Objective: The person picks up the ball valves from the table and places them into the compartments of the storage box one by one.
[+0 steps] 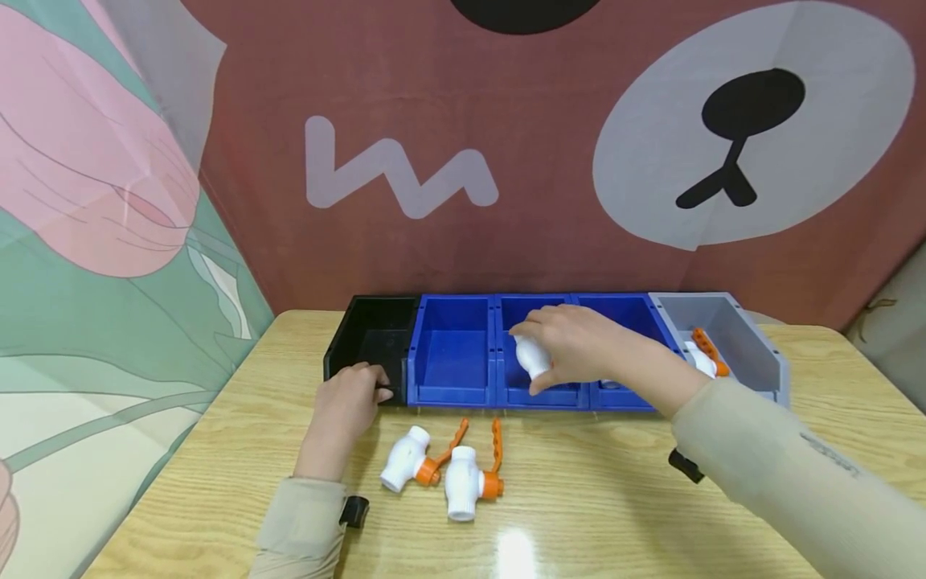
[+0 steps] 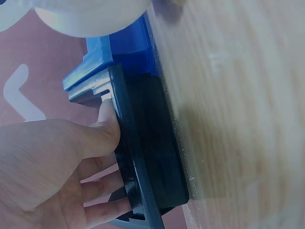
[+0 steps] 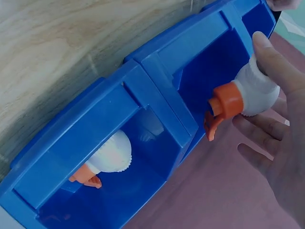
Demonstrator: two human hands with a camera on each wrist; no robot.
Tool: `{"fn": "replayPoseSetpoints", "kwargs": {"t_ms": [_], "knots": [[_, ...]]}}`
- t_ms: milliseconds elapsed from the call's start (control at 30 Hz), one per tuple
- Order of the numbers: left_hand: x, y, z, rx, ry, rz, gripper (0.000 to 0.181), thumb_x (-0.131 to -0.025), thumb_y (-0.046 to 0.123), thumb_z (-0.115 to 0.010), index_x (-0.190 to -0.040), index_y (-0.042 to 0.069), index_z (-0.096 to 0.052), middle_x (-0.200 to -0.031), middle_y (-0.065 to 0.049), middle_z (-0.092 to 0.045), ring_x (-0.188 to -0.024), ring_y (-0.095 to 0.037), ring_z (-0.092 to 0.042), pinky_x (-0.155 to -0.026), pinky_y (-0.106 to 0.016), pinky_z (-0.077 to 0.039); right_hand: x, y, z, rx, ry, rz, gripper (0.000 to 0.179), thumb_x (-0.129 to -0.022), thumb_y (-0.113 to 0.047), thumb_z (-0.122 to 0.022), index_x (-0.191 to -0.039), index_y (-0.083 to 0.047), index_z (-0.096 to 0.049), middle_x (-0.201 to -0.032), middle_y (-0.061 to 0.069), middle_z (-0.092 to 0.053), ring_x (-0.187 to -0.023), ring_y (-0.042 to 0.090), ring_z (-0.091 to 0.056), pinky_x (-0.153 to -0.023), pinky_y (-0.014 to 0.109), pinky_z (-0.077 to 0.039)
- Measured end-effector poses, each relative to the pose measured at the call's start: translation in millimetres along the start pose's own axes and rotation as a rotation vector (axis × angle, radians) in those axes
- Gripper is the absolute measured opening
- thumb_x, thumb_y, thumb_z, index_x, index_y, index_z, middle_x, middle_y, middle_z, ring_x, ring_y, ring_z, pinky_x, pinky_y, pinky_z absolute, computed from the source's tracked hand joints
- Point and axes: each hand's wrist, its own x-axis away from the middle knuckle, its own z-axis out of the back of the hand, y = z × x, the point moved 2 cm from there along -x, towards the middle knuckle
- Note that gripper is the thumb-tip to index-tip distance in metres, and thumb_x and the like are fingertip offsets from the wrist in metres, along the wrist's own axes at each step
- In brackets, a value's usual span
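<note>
My right hand [image 1: 579, 342] holds a white ball valve [image 1: 533, 356] over the middle blue bin [image 1: 542, 399]. In the right wrist view, the orange handle of this valve [image 3: 255, 88] points down toward the bin, with thumb and fingers around the white body. My left hand [image 1: 349, 402] grips the front rim of the black bin [image 1: 376, 310] at the row's left end; the left wrist view has its thumb against the rim [image 2: 126, 109]. Two more ball valves with orange handles, a left one [image 1: 405, 460] and a right one [image 1: 461, 484], lie on the table before the bins.
Right of the middle bin, another blue bin [image 3: 76, 162] contains a ball valve [image 3: 112, 152]. The grey bin [image 1: 752, 354] at the right end also has a white and orange valve [image 1: 705, 354]. The left blue bin [image 1: 454, 394] adjoins the black one. A printed cloth [image 1: 434, 249] hangs behind the table.
</note>
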Motion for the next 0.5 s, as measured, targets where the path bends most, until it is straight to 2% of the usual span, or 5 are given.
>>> {"fn": "replayPoseSetpoints", "kwargs": {"t_ms": [267,500], "knots": [[0.5,0.5,0.0,0.007,0.006,-0.002,0.011,-0.088,0.019,-0.077,-0.092,0.009,-0.074,-0.087,-0.008,-0.066,-0.085,-0.031,-0.066,-0.07,-0.047,-0.056,-11.8,9,-1,-0.043,-0.047,-0.098,0.079,-0.071,-0.05,-0.087,-0.135,-0.011,-0.061,-0.119,0.007,-0.064,-0.099,0.023,-0.06,-0.086,0.042,-0.054],[0.4,0.5,-0.1,0.002,0.0,0.002,0.011,-0.088,0.019,-0.076,-0.092,0.009,-0.074,-0.087,-0.008,-0.066,-0.086,-0.031,-0.066,-0.071,-0.047,-0.056,-18.7,14,-8,-0.063,-0.063,-0.117,0.079,-0.073,-0.049,-0.085,-0.137,-0.01,-0.059,-0.121,0.009,-0.064,-0.099,0.024,-0.061,-0.087,0.044,-0.053]]}}
